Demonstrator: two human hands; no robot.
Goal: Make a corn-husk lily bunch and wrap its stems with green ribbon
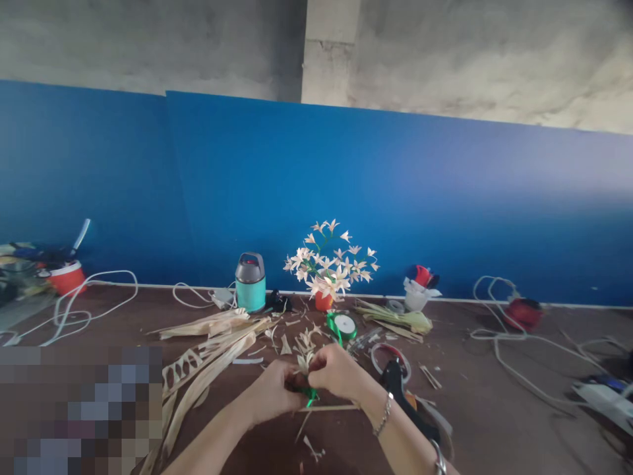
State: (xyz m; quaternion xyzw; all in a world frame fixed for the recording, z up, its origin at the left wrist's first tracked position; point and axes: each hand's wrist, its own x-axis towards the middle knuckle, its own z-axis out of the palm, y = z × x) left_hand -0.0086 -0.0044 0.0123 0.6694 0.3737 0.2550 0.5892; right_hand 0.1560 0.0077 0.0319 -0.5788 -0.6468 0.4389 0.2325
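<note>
My left hand (274,394) is closed around the lower part of a pale husk flower (305,359), with green ribbon (311,394) showing below the fingers. Pressed close on the other side, my right hand (339,375) pinches at the flower's base; its fingertips are partly hidden, so what lies in the pinch cannot be made out. Just beyond the hands stands a spool of green ribbon (345,326). A black-handled tool (395,389) lies beside my right wrist, near a roll of clear tape (390,359).
Long dried husks (217,359) spread on the left of the brown table (475,422). Behind are a teal lantern-like device (250,290), a pot of white flowers (324,301), a bundle of pale green husks (415,321) and a white cup (416,297). White cables (514,340) run at right.
</note>
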